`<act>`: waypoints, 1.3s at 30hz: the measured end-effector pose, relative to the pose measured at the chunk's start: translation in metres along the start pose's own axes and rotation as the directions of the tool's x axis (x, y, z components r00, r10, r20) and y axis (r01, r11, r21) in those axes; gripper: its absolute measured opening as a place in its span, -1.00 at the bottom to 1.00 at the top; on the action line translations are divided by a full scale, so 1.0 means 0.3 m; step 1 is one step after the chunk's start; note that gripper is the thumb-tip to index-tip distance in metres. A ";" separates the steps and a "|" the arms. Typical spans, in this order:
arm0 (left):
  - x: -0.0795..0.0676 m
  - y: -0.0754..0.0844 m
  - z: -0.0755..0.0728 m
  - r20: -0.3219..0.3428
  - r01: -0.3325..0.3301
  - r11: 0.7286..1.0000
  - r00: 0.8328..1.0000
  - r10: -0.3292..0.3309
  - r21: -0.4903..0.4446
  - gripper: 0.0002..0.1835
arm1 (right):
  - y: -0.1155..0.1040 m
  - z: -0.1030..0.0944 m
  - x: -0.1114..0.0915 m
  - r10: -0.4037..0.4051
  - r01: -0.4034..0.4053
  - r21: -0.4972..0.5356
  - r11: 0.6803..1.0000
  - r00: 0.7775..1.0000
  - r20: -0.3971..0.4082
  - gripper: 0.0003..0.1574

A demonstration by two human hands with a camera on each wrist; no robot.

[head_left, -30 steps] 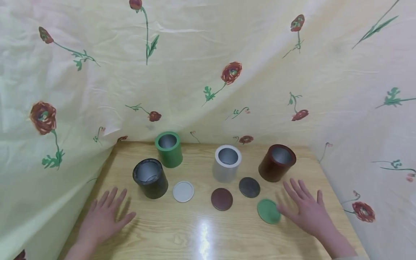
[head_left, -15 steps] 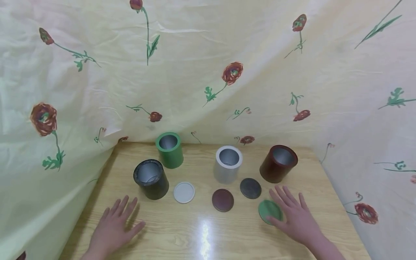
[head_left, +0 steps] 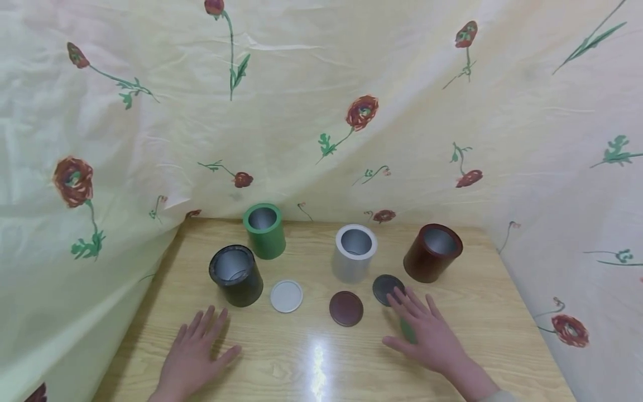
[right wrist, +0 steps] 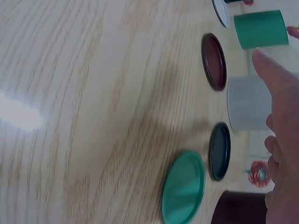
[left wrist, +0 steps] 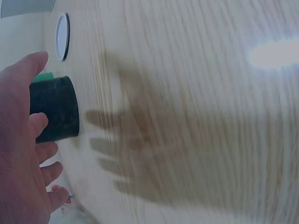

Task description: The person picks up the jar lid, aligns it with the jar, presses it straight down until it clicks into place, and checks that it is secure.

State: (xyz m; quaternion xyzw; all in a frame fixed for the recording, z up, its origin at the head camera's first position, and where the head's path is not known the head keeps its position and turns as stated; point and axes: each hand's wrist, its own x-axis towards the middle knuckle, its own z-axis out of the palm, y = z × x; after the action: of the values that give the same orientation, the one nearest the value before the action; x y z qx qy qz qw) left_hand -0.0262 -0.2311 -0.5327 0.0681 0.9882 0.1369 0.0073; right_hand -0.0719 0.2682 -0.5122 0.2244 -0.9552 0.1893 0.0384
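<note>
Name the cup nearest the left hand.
The black cup, just beyond the left hand; the green cup, white cup and dark red cup all stand farther from that hand.

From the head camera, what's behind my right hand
Part of the green lid shows; your right hand covers the rest. Its fingers also hide some of the black lid.

Glossy wood-grain table (head_left: 271,357); creased cloth (head_left: 296,72); smooth green lid (right wrist: 183,189).

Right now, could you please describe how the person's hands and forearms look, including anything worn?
The left hand and right hand are bare, with no visible accessories. A pale sleeve edge shows at the right forearm; none shows on the left side.
</note>
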 end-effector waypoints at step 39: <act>0.118 0.290 0.145 -0.006 0.083 0.992 0.996 -0.084 -0.097 -0.12 | -0.251 0.182 0.378 -0.296 0.294 0.038 0.955 0.938 0.180 0.08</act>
State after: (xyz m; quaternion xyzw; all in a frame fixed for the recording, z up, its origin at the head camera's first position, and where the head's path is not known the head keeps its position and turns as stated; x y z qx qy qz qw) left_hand -0.0484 -0.1316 -0.5508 0.0254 0.9825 0.1843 0.0115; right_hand -0.1395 0.1381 -0.5189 0.3819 -0.9091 0.1650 -0.0231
